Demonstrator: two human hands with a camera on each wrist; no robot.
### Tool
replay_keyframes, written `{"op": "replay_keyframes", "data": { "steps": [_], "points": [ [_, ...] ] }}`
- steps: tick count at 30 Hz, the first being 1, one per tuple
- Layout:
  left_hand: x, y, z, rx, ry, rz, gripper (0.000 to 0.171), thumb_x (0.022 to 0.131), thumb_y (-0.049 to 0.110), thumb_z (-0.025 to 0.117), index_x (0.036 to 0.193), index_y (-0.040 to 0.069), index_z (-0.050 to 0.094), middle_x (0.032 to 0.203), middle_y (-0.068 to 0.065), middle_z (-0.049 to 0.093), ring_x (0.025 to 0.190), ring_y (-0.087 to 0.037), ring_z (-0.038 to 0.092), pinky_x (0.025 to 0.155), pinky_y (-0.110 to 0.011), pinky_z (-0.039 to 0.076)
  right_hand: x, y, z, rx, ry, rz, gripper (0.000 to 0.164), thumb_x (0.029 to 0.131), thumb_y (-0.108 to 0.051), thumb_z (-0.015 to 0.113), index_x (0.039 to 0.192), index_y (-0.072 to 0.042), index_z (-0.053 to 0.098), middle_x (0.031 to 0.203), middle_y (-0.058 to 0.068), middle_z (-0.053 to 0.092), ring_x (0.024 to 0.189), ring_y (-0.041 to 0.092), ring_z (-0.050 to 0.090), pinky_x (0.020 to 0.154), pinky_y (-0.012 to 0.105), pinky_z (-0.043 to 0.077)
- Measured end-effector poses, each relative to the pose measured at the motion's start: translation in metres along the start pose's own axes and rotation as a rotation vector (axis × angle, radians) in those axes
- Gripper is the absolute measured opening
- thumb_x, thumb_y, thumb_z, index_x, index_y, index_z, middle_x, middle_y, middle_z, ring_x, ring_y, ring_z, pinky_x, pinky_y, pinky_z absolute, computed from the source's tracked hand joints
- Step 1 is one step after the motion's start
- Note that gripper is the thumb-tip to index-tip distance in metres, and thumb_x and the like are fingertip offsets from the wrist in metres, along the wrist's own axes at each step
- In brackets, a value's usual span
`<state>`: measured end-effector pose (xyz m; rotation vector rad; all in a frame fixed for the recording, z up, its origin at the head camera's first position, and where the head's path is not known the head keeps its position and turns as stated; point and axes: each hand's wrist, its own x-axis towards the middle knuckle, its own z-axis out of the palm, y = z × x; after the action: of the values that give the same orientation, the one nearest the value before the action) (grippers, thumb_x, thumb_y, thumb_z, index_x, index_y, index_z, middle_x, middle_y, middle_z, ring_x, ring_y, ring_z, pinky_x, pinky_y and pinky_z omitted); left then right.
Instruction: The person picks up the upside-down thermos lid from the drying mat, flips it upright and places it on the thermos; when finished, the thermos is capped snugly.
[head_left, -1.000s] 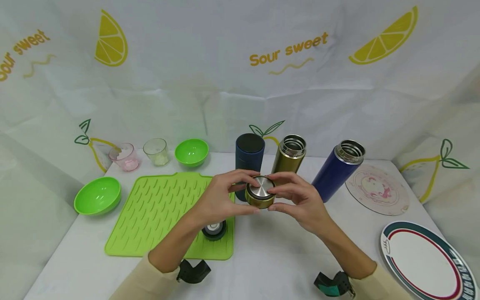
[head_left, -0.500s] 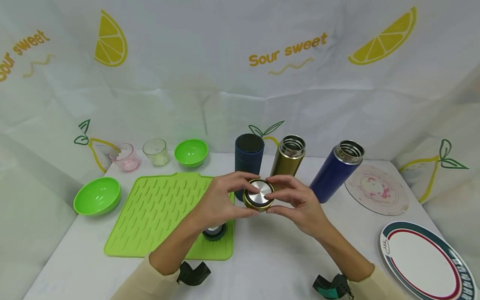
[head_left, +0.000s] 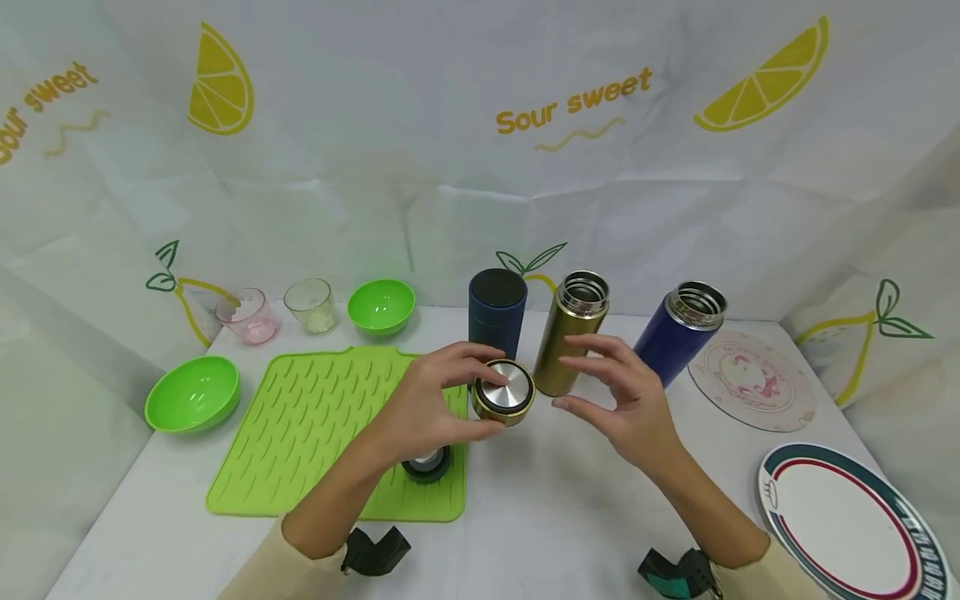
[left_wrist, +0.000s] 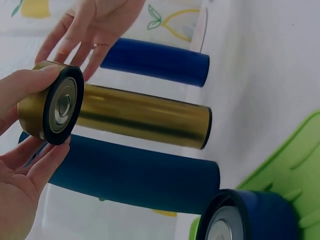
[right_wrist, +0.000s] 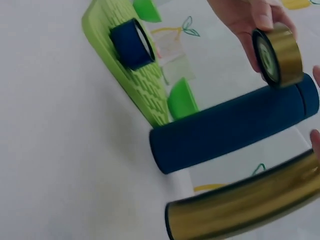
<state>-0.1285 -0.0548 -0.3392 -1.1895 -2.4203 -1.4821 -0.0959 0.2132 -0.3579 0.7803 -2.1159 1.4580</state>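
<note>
My left hand (head_left: 431, 400) grips a gold lid (head_left: 502, 393) with a steel top, held above the table's middle; the same gold lid (left_wrist: 49, 102) shows its black underside in the left wrist view and appears as the gold lid (right_wrist: 276, 54) in the right wrist view. My right hand (head_left: 622, 398) hovers open just right of it, fingers spread, touching nothing. Behind stand an open gold flask (head_left: 572, 333), a capped dark teal flask (head_left: 497, 313) and an open blue flask (head_left: 681, 330). A dark lid (head_left: 425, 463) lies on the green mat (head_left: 322, 425).
Two green bowls (head_left: 193, 392) (head_left: 381, 304) and two small cups, pink (head_left: 246, 316) and clear (head_left: 310, 303), stand at the left and back. A round pink coaster (head_left: 750, 382) and a rimmed plate (head_left: 847, 517) lie at the right. White printed cloth walls the table.
My right hand has let go of the gold lid and drawn away to the right, opening. The left hand keeps the lid and has shifted it slightly left.
</note>
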Motion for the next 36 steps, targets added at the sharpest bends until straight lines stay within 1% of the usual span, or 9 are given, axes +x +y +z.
{"op": "replay_keyframes", "data": {
  "steps": [4, 7, 10, 13, 16, 19, 23, 29, 36],
  "points": [
    [-0.003, 0.0, -0.005, 0.015, -0.002, -0.007, 0.04, 0.071, 0.014, 0.092, 0.108, 0.012, 0.077, 0.132, -0.004, 0.07, 0.122, -0.019, 0.067, 0.103, -0.034, 0.056, 0.008, 0.002, -0.01, -0.017, 0.145, -0.004, 0.053, 0.073, 0.016, 0.082, 0.121, 0.018, 0.059, 0.14, -0.002, 0.055, 0.136, 0.013, 0.052, 0.113, 0.018, 0.045],
    [-0.005, 0.0, -0.006, 0.041, -0.003, 0.0, 0.04, 0.071, 0.014, 0.092, 0.108, 0.013, 0.078, 0.129, -0.004, 0.07, 0.12, -0.019, 0.068, 0.101, -0.034, 0.057, 0.013, 0.006, -0.012, -0.033, 0.217, 0.004, 0.067, 0.073, 0.012, 0.084, 0.13, 0.017, 0.052, 0.146, -0.003, 0.049, 0.14, 0.016, 0.048, 0.117, 0.021, 0.043],
    [-0.007, 0.0, -0.007, 0.072, -0.005, 0.012, 0.04, 0.07, 0.014, 0.092, 0.108, 0.014, 0.079, 0.127, -0.004, 0.07, 0.119, -0.02, 0.067, 0.1, -0.034, 0.057, 0.015, 0.013, -0.009, -0.044, 0.257, 0.041, 0.082, 0.07, 0.014, 0.085, 0.142, 0.009, 0.046, 0.152, -0.005, 0.042, 0.146, 0.015, 0.041, 0.121, 0.022, 0.039],
    [-0.008, -0.001, -0.008, 0.094, -0.005, 0.02, 0.041, 0.069, 0.014, 0.093, 0.108, 0.014, 0.08, 0.125, -0.004, 0.07, 0.117, -0.02, 0.068, 0.098, -0.034, 0.058, 0.014, 0.02, -0.004, -0.069, 0.27, 0.109, 0.1, 0.067, 0.019, 0.083, 0.153, -0.001, 0.037, 0.159, -0.001, 0.033, 0.152, 0.019, 0.032, 0.125, 0.026, 0.034],
    [-0.01, -0.002, -0.008, 0.106, -0.004, 0.018, 0.041, 0.069, 0.013, 0.093, 0.108, 0.014, 0.079, 0.125, -0.004, 0.07, 0.117, -0.02, 0.068, 0.097, -0.034, 0.058, 0.012, 0.03, 0.003, -0.083, 0.272, 0.204, 0.111, 0.068, 0.018, 0.083, 0.16, -0.009, 0.025, 0.164, 0.004, 0.027, 0.156, 0.024, 0.028, 0.128, 0.04, 0.031],
    [-0.011, -0.003, -0.009, 0.104, -0.009, 0.008, 0.042, 0.07, 0.013, 0.092, 0.109, 0.015, 0.079, 0.127, -0.004, 0.069, 0.119, -0.021, 0.067, 0.099, -0.035, 0.058, 0.009, 0.041, 0.011, -0.071, 0.278, 0.3, 0.118, 0.07, 0.013, 0.085, 0.163, -0.013, 0.016, 0.167, 0.006, 0.024, 0.156, 0.027, 0.028, 0.125, 0.053, 0.03],
    [-0.013, -0.004, -0.01, 0.101, -0.019, 0.004, 0.041, 0.071, 0.014, 0.091, 0.11, 0.015, 0.079, 0.131, -0.006, 0.068, 0.122, -0.022, 0.067, 0.102, -0.038, 0.057, 0.004, 0.054, 0.02, -0.066, 0.278, 0.378, 0.123, 0.072, 0.008, 0.087, 0.164, -0.018, 0.011, 0.167, 0.01, 0.023, 0.154, 0.032, 0.033, 0.121, 0.057, 0.035],
    [-0.017, -0.006, -0.011, 0.112, -0.034, -0.006, 0.043, 0.072, 0.014, 0.09, 0.114, 0.018, 0.079, 0.132, -0.006, 0.068, 0.122, -0.024, 0.067, 0.1, -0.04, 0.057, 0.001, 0.063, 0.026, -0.112, 0.258, 0.386, 0.114, 0.077, 0.005, 0.084, 0.163, -0.018, 0.013, 0.165, 0.016, 0.029, 0.147, 0.041, 0.043, 0.112, 0.06, 0.045],
    [-0.017, -0.009, -0.009, 0.095, -0.031, 0.002, 0.043, 0.072, 0.014, 0.09, 0.113, 0.018, 0.078, 0.129, -0.005, 0.068, 0.12, -0.023, 0.067, 0.099, -0.036, 0.057, -0.003, 0.069, 0.027, -0.167, 0.263, 0.426, 0.108, 0.08, 0.004, 0.082, 0.163, -0.016, 0.016, 0.159, 0.022, 0.038, 0.139, 0.045, 0.051, 0.108, 0.06, 0.049]
  ]
}}
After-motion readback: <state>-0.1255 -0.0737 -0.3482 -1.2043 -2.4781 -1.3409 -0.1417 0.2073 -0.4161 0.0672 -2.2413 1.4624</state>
